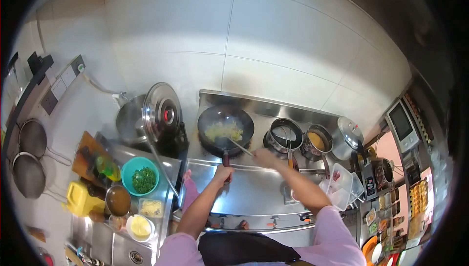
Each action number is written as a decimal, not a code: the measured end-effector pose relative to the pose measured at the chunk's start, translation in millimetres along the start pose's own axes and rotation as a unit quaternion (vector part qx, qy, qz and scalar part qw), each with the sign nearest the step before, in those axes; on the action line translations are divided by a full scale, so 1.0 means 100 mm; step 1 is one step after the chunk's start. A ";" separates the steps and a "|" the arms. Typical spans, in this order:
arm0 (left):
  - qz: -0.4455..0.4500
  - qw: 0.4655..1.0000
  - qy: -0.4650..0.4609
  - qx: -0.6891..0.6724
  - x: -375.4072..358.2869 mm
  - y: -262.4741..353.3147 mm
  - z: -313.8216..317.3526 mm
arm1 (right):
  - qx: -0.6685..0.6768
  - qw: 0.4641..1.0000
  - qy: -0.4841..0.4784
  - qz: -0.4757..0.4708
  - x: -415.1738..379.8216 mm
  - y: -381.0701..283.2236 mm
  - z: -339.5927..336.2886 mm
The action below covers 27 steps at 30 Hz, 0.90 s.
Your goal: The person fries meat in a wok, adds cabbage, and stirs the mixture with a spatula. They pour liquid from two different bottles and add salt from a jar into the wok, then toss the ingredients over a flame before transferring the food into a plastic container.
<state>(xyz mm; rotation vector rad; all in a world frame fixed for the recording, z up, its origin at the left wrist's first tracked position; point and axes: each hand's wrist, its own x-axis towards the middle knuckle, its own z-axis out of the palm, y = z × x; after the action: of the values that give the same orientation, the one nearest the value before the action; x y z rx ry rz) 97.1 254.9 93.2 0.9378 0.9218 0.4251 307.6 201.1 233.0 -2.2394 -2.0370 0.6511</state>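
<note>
My left hand (223,174) is wrapped round the dark handle of a black wok (204,140), which sits on the left part of the stove. Pale yellow-green chopped food (222,130) lies in the wok, with some haze over it. My right hand (267,159) is closed on the end of a long-handled spatula (240,147). It slants down to the left over the wok's rim, and its head is down by the food, too small to make out clearly. Right of the wok stands a dark saucepan (269,141) with a wire-handled strainer in it.
Another pan (317,141) holds brownish liquid beside a lidded pressure cooker (348,136). At left are a large pot (131,119) with a tilted lid (161,109), a turquoise bowl (128,168) of chopped greens, a yellow jug (80,200) and a sink (124,246). Clear plastic containers (339,188) stand right.
</note>
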 end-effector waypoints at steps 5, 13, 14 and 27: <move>0.022 0.997 0.067 0.011 0.01 -0.09 0.07 | 0.170 0.977 0.126 0.012 0.46 0.11 0.79; -0.004 0.981 0.157 0.113 0.12 -0.26 0.15 | 0.533 0.814 -0.132 0.188 0.13 0.52 -1.10; -0.007 0.977 0.169 0.128 0.11 -0.24 0.20 | 0.517 0.822 -0.145 0.189 0.20 0.56 -1.22; -0.012 0.986 0.119 0.120 0.19 -0.21 -0.15 | 0.347 0.931 -0.062 0.097 0.63 0.38 -0.39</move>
<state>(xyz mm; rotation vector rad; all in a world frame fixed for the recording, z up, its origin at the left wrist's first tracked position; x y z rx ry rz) 93.7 263.6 62.9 1.1093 1.2212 0.4168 359.3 265.8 239.9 -1.9901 -1.3077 1.3082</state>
